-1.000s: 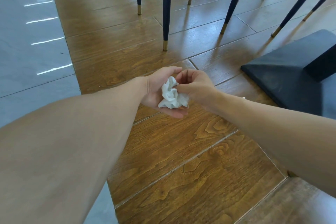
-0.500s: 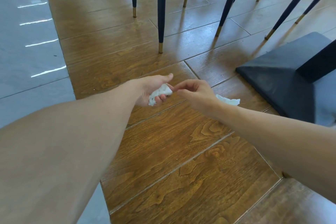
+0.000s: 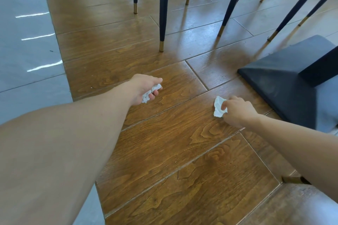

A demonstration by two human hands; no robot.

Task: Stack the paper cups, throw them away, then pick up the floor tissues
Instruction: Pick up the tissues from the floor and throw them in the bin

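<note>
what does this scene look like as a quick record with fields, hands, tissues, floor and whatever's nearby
left hand: closed around a crumpled white tissue, above the floor
right hand: fingers on a second white tissue lying on the floor
floor: brown wood-grain planks, grey tiles along the left
nearby: dark table base just right of the right hand; dark chair legs with gold tips farther off
paper cups: none in view
</note>
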